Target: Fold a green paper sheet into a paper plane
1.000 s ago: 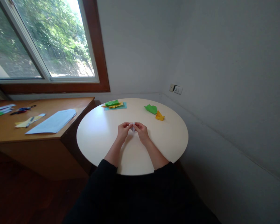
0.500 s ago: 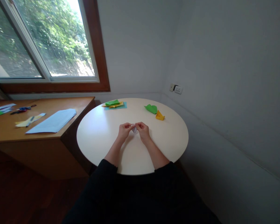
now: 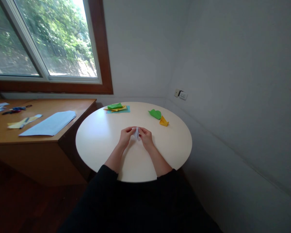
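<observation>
A small folded white paper [image 3: 136,133] is held above the round white table [image 3: 99,142], between my two hands. My left hand [image 3: 125,136] pinches its left side with thumb and fingers. On the other side, the fingers of my right hand [image 3: 145,136] are closed on its right edge. Parts of the paper are hidden behind the fingers. Beyond my right hand lie a folded green paper [image 3: 155,114] and a folded yellow paper [image 3: 164,121], close together.
At the table's far left edge is a stack of green and yellow folded papers [image 3: 115,106] on a blue sheet [image 3: 126,110]. A wooden desk [image 3: 70,105] to the left holds white sheets [image 3: 49,123], a pen [image 3: 24,123] and scissors [image 3: 16,110]. Walls stand behind and to the right.
The white paper has turned in my hands and shows a narrower, more upright folded shape. Both hands keep hold of it. The whole view has shifted slightly.
</observation>
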Available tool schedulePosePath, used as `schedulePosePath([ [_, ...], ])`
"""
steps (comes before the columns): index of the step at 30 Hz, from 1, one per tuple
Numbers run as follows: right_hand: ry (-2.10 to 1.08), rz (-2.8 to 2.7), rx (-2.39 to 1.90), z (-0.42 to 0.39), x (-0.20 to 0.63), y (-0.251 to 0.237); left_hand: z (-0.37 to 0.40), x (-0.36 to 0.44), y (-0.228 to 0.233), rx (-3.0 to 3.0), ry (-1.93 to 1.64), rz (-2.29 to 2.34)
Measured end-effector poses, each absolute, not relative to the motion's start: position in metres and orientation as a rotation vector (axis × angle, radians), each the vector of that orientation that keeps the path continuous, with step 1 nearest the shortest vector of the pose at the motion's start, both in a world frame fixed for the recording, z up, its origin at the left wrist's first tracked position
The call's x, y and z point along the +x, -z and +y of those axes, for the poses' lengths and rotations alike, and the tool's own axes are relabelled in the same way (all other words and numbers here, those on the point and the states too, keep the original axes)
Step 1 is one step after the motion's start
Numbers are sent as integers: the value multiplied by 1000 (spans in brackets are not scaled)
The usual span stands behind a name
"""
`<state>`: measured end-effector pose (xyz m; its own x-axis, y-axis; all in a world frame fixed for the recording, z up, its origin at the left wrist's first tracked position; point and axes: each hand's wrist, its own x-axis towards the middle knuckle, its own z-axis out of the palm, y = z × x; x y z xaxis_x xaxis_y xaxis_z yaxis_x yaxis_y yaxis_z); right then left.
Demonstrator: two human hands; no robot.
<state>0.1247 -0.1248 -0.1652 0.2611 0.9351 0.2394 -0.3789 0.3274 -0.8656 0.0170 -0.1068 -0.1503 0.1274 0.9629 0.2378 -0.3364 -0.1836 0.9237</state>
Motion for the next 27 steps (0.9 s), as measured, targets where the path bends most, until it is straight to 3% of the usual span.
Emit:
schedulePosePath([
  [14,-973,-907,-927,-127,124,165,-105,17,153,1016,-1377,704],
  [27,-595,-985,-1058,-126,125,165,-107,19,152,962,-1326,635],
])
